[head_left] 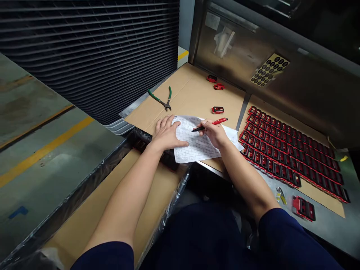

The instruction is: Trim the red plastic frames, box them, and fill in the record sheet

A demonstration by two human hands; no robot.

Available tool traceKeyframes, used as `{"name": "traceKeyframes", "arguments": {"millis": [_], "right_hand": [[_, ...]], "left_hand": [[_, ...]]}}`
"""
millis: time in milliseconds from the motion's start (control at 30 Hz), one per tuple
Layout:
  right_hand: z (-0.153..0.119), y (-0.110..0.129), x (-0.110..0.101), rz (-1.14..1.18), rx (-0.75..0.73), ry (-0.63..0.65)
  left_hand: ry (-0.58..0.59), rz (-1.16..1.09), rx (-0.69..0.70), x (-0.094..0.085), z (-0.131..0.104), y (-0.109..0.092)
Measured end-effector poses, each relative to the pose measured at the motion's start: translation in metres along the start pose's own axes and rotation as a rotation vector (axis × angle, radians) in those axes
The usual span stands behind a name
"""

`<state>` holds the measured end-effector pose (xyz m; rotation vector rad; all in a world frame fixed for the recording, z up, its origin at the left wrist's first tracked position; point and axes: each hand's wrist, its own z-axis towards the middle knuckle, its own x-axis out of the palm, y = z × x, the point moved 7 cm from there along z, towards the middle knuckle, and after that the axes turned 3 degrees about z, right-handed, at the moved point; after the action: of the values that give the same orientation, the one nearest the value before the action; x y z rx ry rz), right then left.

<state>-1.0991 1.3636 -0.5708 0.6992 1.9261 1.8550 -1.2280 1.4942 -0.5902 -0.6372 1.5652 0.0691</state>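
Gridded paper form (197, 144) lay flat on cardboard, near edge hanging off a bit, pinned at its left. Red-and-black pen (210, 124) tilted, tip down on the sheet's middle.

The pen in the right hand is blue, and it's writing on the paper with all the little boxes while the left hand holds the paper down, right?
Not quite. In the head view the pen is red and black, not blue. The rest holds: the right hand puts its tip to the gridded paper while the left hand lies flat on it.
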Motion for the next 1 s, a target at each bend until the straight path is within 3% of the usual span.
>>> {"name": "traceKeyframes", "arguments": {"millis": [200,400,533,767,867,1000], "right_hand": [[0.012,0.008,-0.043,-0.28,-0.157,-0.262],[0.027,-0.004,-0.051,-0.324,-0.189,-0.274],[0.021,-0.01,-0.036,-0.423,-0.214,-0.212],[-0.004,-0.006,0.011,-0.782,-0.185,-0.029],[-0.017,-0.007,0.027,-0.957,-0.16,0.084],[-0.032,-0.012,0.043,-1.172,-0.155,0.165]], "left_hand": [[0.084,0.035,-0.005,0.001,0.002,0.0],[0.158,0.067,0.007,-0.004,-0.001,0.002],[0.219,0.091,-0.024,-0.006,-0.006,0.005],[0.109,0.083,-0.06,-0.007,-0.017,0.001],[0.105,0.048,-0.055,-0.007,-0.024,0.002],[0.016,-0.004,-0.095,-0.009,-0.034,0.004]]}}
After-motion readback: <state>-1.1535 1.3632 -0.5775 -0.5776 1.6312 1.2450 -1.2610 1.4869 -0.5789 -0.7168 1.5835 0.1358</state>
